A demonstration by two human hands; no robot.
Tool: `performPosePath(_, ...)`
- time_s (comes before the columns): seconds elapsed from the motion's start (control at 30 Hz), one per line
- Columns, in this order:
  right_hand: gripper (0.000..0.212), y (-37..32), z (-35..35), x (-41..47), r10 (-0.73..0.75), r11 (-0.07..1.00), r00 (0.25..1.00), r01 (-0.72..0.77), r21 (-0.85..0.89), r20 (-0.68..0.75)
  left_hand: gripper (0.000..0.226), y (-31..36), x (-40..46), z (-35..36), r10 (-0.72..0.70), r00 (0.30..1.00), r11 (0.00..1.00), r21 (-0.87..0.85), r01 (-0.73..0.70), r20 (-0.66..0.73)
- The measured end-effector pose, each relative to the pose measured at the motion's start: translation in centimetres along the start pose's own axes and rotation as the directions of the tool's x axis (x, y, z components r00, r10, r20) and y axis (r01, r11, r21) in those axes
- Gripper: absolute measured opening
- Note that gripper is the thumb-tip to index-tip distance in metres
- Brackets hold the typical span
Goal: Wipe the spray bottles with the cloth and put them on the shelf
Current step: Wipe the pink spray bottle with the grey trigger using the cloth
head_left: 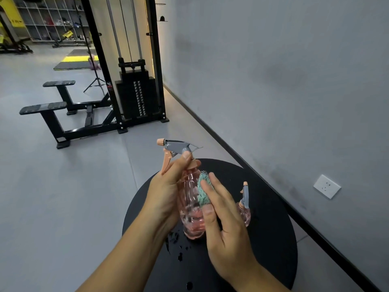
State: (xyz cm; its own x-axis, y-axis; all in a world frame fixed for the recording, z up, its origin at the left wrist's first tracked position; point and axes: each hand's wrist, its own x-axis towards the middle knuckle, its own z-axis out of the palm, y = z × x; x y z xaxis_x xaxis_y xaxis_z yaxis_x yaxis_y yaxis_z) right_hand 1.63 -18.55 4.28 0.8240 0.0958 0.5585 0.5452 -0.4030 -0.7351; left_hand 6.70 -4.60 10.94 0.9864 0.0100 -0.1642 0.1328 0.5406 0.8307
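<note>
My left hand (166, 192) grips a clear pink spray bottle (190, 209) by its neck and body, holding it upright above the round black table (273, 239). The bottle has a grey head and a peach nozzle and trigger. My right hand (223, 226) presses a teal cloth (203, 189) against the bottle's right side, with the cloth pinched between thumb and fingers. A second pink spray bottle (245, 204) stands on the table behind my right hand, partly hidden by it.
Water drops (179, 247) lie on the table's left part. A grey wall (273, 81) with a white socket (327, 186) runs along the right. A black weight-stack machine (136, 95) and its bench (50, 114) stand on the grey floor ahead. Cubby shelves (50, 17) are far back left.
</note>
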Motion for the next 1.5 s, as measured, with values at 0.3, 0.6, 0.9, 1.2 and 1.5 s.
performPosePath(0.3,0.048,-0.3,-0.1,0.5,0.024,0.999,1.0,-0.024,0.032,0.005,0.029,-0.7,0.1,0.1,0.02,1.0,0.998,0.053,-0.019,-0.019)
performPosePath(0.6,0.049,0.0,0.3,-0.1,0.062,0.996,0.998,-0.063,0.058,0.017,0.037,0.1,0.2,-0.1,0.072,0.994,0.996,0.055,-0.068,-0.084)
performPosePath(0.9,0.049,0.7,-0.3,0.0,0.051,0.997,0.997,-0.054,0.058,0.06,0.042,0.4,0.3,0.0,0.083,0.993,0.996,0.046,-0.079,-0.087)
performPosePath(1.2,0.05,0.1,-0.6,0.7,0.033,0.995,0.999,-0.037,0.093,0.044,0.049,0.0,-0.1,0.2,0.084,0.995,0.994,0.067,-0.081,-0.052)
performPosePath(1.5,0.05,-0.1,-0.4,0.6,0.058,0.987,0.998,-0.057,0.153,-0.005,0.028,0.1,0.0,0.4,0.127,0.989,0.992,0.034,-0.125,-0.075)
